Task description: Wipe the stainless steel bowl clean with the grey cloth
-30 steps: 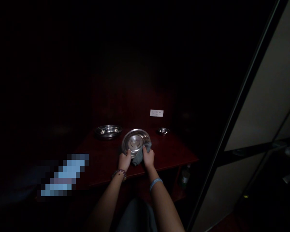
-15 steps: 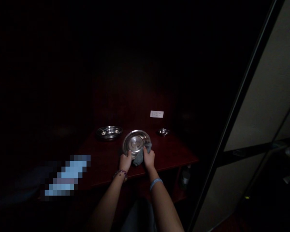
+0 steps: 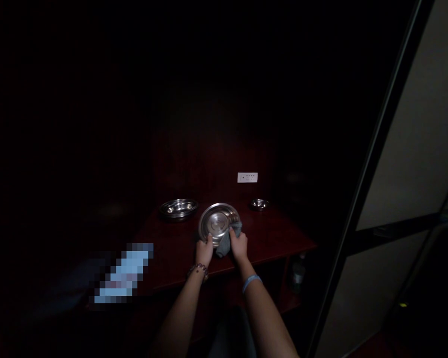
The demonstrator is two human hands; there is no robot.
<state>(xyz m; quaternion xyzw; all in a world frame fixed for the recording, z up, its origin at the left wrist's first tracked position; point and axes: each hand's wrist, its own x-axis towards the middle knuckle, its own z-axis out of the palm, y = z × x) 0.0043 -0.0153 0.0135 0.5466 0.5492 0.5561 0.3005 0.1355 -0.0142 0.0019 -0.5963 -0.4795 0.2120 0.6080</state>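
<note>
Between my hands a shiny round metal plate (image 3: pixel 217 223) is tilted up above the dark red tabletop. My left hand (image 3: pixel 204 250) is closed on its near left rim, thumb on the inner face. On the near right side my right hand (image 3: pixel 239 246) grips a grey-green cloth (image 3: pixel 224 243) against the rim, and the cloth hangs down below the plate. Behind to the left lies what looks like a stack of metal plates (image 3: pixel 178 209). A small metal bowl (image 3: pixel 260 204) sits at the back right.
The red tabletop (image 3: pixel 276 238) has its front edge just under my wrists. A white wall socket (image 3: pixel 247 177) is on the back panel. Below right, a bottle (image 3: pixel 297 274) stands on a shelf. A pale panel door (image 3: pixel 399 129) rises at the right. A pixelated bright patch (image 3: pixel 125 273) is at lower left.
The whole view has shifted, so everything appears a little farther right. Both hands keep their hold on the plate and cloth, with hardly any change between them.
</note>
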